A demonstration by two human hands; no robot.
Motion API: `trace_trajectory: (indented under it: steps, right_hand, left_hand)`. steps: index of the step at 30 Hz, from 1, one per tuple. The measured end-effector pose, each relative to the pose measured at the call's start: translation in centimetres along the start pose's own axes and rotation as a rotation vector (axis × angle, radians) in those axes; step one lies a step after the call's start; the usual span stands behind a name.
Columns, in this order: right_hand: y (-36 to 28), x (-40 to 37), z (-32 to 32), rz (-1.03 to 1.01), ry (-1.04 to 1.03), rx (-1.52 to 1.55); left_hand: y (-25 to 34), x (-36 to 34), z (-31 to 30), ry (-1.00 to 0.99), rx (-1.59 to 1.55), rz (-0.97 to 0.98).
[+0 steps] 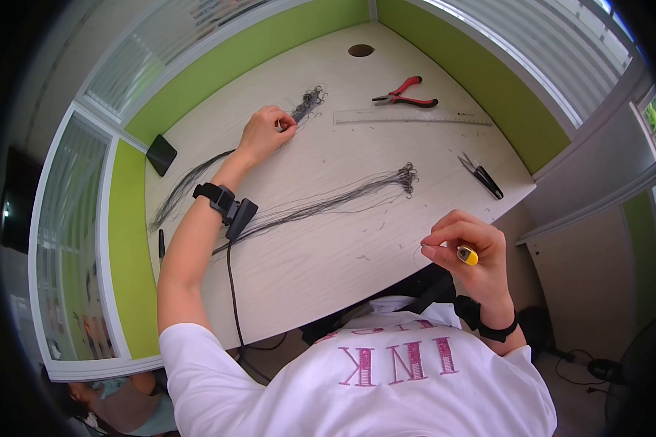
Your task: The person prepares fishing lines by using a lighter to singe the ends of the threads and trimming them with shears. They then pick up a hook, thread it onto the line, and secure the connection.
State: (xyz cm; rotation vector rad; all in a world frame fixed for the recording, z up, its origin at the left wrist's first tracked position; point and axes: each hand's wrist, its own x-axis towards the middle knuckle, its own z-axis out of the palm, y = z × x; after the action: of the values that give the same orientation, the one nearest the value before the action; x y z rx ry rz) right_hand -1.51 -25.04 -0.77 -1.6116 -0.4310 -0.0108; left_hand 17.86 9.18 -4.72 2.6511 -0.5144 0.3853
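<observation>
The pale wood-grain surface (328, 255) looked matt and smooth. The thin dark wire strands (357, 191) had a dull metal sheen. The red-handled pliers (407, 93) wore glossy plastic grips. The long clear ruler (412, 116) was transparent plastic. The small yellow piece (468, 256) in the right hand (474, 255) shone like plastic.

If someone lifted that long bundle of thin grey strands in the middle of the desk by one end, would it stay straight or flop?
Probably flop: the bundle lies in a loose curve, its strands fanning apart. Likely very light, each strand being hair-thin. The curled ends look tangled, so they might snag together.
</observation>
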Motion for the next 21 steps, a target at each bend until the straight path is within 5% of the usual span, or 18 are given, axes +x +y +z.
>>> trace_trajectory:
  steps: [21]
  right_hand:
    - [0.8,-0.8,-0.5,0.029,0.006,0.044]
  left_hand:
    - [1.1,3.8,1.0,0.041,-0.068,0.013]
